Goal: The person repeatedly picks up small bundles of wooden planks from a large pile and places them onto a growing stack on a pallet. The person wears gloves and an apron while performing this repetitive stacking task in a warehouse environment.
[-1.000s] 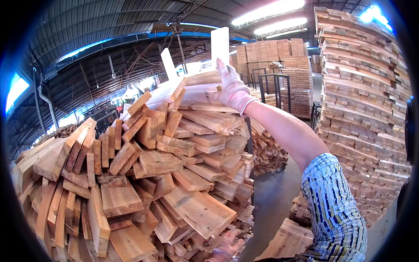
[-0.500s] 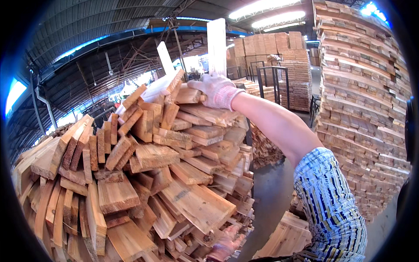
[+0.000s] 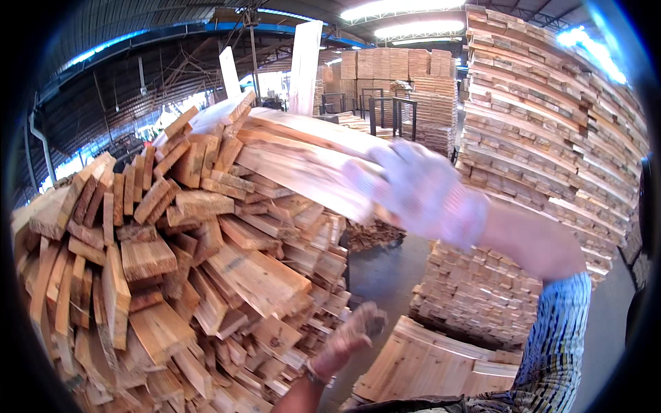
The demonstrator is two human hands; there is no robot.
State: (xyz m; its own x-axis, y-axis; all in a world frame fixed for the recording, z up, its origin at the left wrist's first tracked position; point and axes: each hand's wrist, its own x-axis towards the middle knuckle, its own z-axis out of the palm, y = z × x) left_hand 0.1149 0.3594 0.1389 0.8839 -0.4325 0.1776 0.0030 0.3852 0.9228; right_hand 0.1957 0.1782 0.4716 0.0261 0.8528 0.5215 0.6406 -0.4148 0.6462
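A tall heap of wooden boards (image 3: 172, 261) fills the left. On top of it lies a long plank (image 3: 303, 168), its near end under the gloved right hand (image 3: 423, 189), fingers wrapped over it. Left hand (image 3: 348, 337) hovers low, fingers loosely curled, holding nothing.

Two gloved hands are in view — the right hand (image 3: 420, 189) high at centre-right, blurred, and the left hand (image 3: 348, 337) low near the bottom edge. One large jumbled heap of short wooden boards (image 3: 172, 261) fills the left half; its pieces are too many to count. Two pale boards stand upright behind the heap — a wide upright board (image 3: 305, 65) and a narrower upright board (image 3: 230, 72). One tall ordered stack of planks (image 3: 544, 131) rises at right, with one lower stack (image 3: 475, 296) in front of it and one fan of flat boards (image 3: 420, 361) at the bottom. Two bright ceiling light strips (image 3: 406, 19) show overhead.
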